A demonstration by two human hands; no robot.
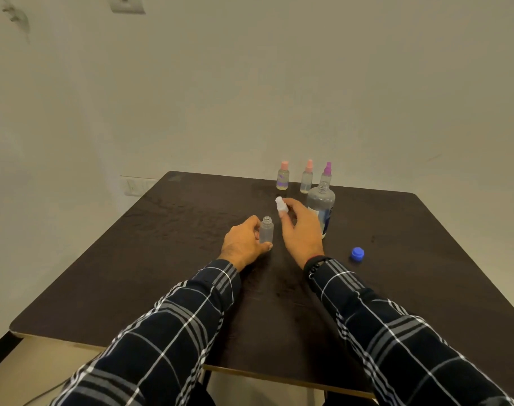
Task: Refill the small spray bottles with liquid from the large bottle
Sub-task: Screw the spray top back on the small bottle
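Left grip (244, 244) clasps the small frosted plastic bottle (266, 230), uncapped and upright on the dark surface (162, 259); right grip (301, 227) pinches its white spray cap (280, 204). I judge it light, tippy, seemingly empty; large clear bottle (321, 206) stands open behind.

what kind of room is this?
Probably a plain room in a home or office, not a lab: bare painted wall, wall switch plate, and a dark wooden table pushed against it.
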